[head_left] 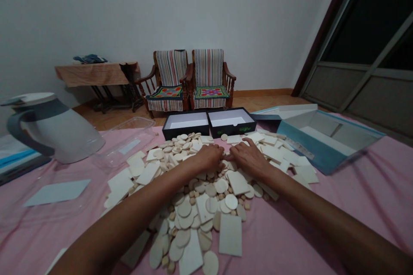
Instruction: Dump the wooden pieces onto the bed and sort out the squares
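A wide heap of pale wooden pieces lies before me: round discs, rectangular tiles and small cubes. My left hand is at the far middle of the heap, its fingers curled down; whatever they hold is hidden. Close beside it, my right hand rests among the pieces with its fingers bent and spread apart. The fingertips of both hands nearly meet. Just beyond them stand two black boxes with white insides, the left box and the right box.
A teal box stands open at the right. On the left are a white and grey jug, a transparent plastic tray and another transparent container. A pink cloth covers the surface. Two wooden armchairs stand behind.
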Available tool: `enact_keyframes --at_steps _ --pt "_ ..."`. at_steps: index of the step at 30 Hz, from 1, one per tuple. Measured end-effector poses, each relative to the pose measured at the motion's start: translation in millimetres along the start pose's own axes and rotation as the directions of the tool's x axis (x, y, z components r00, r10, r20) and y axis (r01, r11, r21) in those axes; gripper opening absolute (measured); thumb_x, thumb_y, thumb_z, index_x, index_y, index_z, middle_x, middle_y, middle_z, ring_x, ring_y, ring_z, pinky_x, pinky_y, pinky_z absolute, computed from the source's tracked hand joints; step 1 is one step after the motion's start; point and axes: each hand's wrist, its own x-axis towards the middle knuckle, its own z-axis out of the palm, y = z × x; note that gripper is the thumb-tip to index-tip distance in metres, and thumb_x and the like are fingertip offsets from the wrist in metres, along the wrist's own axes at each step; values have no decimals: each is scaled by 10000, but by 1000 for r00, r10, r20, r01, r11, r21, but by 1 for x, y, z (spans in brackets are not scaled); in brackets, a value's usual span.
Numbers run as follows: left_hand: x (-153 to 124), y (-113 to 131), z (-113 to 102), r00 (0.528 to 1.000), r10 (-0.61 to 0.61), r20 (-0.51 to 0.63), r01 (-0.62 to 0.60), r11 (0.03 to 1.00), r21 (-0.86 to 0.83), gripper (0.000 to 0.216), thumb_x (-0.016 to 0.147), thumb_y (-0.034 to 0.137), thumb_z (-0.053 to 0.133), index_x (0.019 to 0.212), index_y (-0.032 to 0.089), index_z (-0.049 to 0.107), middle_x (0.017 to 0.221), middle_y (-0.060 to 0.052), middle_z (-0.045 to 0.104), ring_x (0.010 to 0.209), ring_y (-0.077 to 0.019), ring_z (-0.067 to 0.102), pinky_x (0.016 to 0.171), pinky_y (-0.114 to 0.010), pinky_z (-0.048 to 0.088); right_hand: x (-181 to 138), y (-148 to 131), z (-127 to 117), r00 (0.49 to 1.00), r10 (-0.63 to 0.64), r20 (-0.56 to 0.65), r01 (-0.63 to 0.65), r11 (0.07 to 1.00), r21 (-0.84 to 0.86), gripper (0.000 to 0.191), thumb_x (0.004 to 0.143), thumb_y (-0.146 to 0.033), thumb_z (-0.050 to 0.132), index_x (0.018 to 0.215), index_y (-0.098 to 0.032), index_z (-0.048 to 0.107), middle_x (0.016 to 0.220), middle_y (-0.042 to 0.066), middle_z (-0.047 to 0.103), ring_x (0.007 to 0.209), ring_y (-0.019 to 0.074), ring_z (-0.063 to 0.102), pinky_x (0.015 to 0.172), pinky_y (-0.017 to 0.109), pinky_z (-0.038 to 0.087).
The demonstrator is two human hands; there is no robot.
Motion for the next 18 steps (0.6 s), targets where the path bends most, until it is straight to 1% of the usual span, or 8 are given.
enact_keyframes --at_steps 2,5,8,10,11,13,16,18 --pt "2 2 1 1000 -9 -5 9 1000 -12 355 816 419 597 1029 135 582 1077 -174 643 1017 -324 607 824 -419 479 -8 6 -9 993 97 -64 -97 995 1 194 907 -131 421 1004 -151 588 983 114 675 964 244 578 957 391 262" --pt "6 11 -1 999 31 -18 -32 999 -35 402 832 466 581 1043 124 585 1122 -198 624 1038 -337 586 847 -458 467 -25 30 -21 950 274 -151 -278 961 -1 236 873 -110 424 1054 -147 571 1038 127 665 980 245 564 902 369 279" --pt "9 24 -5 986 164 -19 -165 984 -72 341 860 424 567 1086 171 604 1164 -148 623 1083 -299 568 886 -421 454 -45 58 -23 875 444 -193 -458 889 -28 262 868 -125 413 1079 -131 568 1021 143 666 969 259 562 897 388 275" --pt "11 33 -8 966 258 -16 -259 961 -97 327 882 418 547 1146 233 598 1174 -97 629 1088 -258 571 890 -371 453 -51 69 -19 824 516 -232 -538 842 -37 303 853 -134 429 1126 -121 561 1105 164 645 1030 280 541 917 412 262" --pt "12 38 -9 954 301 -15 -301 947 -110 339 890 430 537 1181 263 586 1175 -78 631 1077 -239 579 885 -349 455 -51 70 -17 815 527 -242 -549 836 -28 327 846 -141 441 1150 -122 558 1164 170 624 1068 287 525 926 417 260" --pt "15 44 -9 923 383 -19 -382 914 -139 387 892 479 527 1232 297 563 1163 -65 637 1038 -221 598 868 -327 461 -44 67 -12 846 494 -201 -500 866 24 345 838 -158 462 1165 -135 569 1234 157 594 1117 281 501 923 398 277" --pt "18 49 -6 880 471 -52 -473 864 -175 472 866 553 535 1256 289 560 1190 -91 616 1047 -240 600 881 -342 462 -16 52 -8 937 349 -23 -345 932 112 308 860 -190 466 1134 -168 604 1171 120 630 1103 257 514 899 362 311" --pt "17 49 -5 872 484 -68 -488 853 -182 507 830 577 572 1235 273 579 1215 -102 599 1084 -258 585 914 -356 452 8 43 -7 958 274 80 -281 954 107 287 878 -229 477 1122 -164 613 1162 130 633 1111 263 516 908 371 316"
